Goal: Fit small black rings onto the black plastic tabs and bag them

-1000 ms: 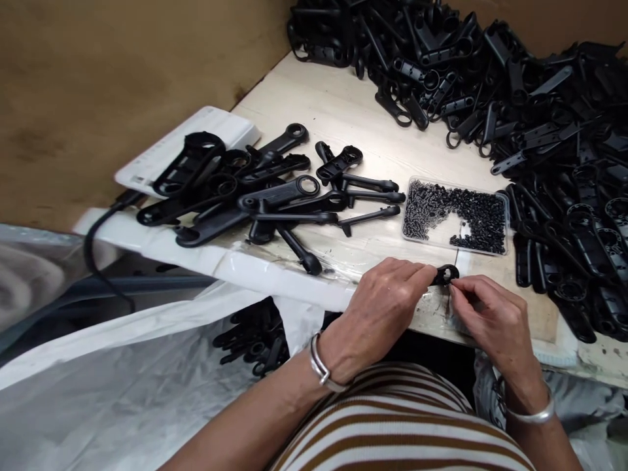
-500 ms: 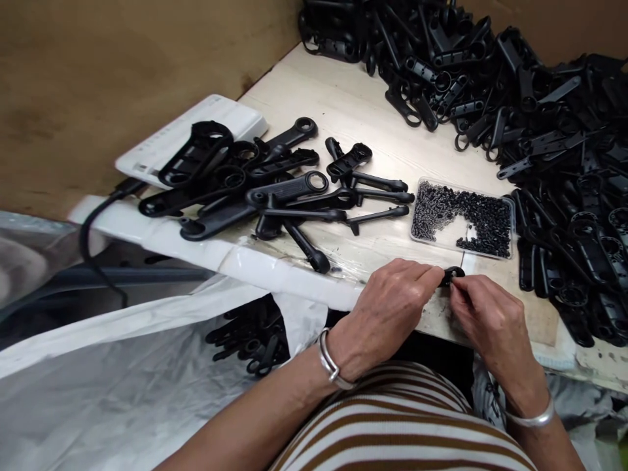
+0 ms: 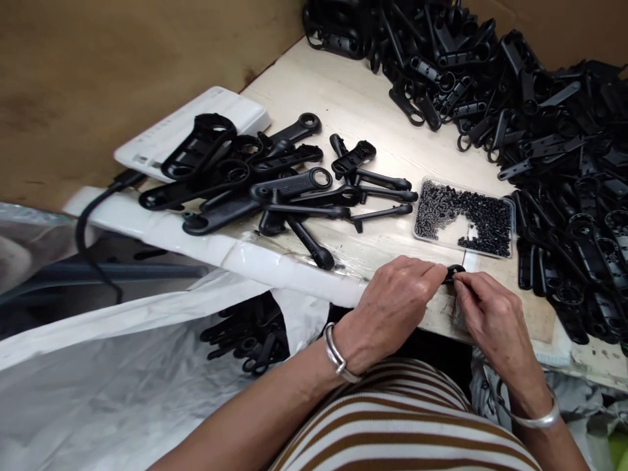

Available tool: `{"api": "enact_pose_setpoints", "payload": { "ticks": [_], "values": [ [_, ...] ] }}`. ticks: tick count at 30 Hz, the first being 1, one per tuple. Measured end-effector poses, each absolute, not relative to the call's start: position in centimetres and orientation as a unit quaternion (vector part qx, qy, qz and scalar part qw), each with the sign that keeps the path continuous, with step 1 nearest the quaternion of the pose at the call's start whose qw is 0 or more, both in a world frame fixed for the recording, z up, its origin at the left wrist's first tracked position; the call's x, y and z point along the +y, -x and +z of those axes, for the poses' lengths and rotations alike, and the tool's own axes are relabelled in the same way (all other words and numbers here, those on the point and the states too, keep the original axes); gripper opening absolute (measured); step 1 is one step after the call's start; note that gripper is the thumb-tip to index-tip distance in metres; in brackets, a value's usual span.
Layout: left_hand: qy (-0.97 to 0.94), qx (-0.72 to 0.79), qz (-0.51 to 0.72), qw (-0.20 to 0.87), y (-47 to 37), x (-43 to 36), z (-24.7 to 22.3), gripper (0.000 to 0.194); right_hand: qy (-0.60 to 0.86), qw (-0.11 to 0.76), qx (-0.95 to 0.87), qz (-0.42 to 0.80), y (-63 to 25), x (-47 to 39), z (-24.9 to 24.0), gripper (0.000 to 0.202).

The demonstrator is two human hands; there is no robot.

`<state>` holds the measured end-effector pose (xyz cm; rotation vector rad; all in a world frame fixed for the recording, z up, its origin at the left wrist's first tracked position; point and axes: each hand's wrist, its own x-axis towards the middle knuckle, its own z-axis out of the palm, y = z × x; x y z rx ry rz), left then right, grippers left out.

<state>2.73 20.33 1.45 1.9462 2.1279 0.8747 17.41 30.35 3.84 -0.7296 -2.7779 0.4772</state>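
1. Two hands on one black plastic lever [image 3: 460,268], right by the counter's [image 3: 353,98] near edge.
2. Left hand [image 3: 400,294]: grip's clamped on the lever. I'd hold that steady.
3. Right hand [image 3: 493,314]: grip's pinched together at the ring end, can't tell on what. Tiny, straight pushes probably work best, imo.

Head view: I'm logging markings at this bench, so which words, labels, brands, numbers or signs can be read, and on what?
No text can be read anywhere.
White box: small faint marks on its top, too blurred to read.
Held black part: no lettering legible.
Clear tray: no lettering visible.
Piled black parts: too small and dark to make out any lettering.
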Motion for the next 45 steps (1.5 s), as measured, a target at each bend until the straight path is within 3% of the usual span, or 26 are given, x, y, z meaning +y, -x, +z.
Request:
{"api": "enact_pose_setpoints", "payload": {
  "ticks": [10,20,23,26,30,35,45],
  "values": [
    [-0.653,0.698,0.288,0.064,-2.7,20.3,1.7,0.016,0.255,0.068,-0.961,0.086,-16.6,30.4,4.4,0.017],
    [-0.648,0.698,0.297,0.075,-2.6,20.3,1.7,0.019,0.286,-0.069,-0.956,0.001,-14.9,29.6,5.7,0.019],
    [-0.635,0.71,0.293,0.082,-2.7,20.5,1.5,0.014,0.314,-0.053,-0.942,0.105,-15.0,30.9,5.4,0.018],
    [-0.631,0.715,0.29,0.084,-2.6,20.5,1.3,0.013,0.359,0.004,-0.883,0.303,-16.1,32.2,4.6,0.018],
    [-0.638,0.704,0.306,0.05,-2.7,20.3,1.1,0.014,0.43,0.134,-0.731,0.513,-17.8,32.0,3.5,0.043],
    [-0.622,0.699,0.353,-0.003,-2.9,20.2,1.4,0.009,0.444,0.185,-0.648,0.591,-17.6,31.1,3.6,0.064],
    [-0.572,0.711,0.406,-0.049,-3.8,20.7,1.7,0.005,0.422,0.249,-0.604,0.629,-15.6,31.4,3.1,0.042]
  ]
}}
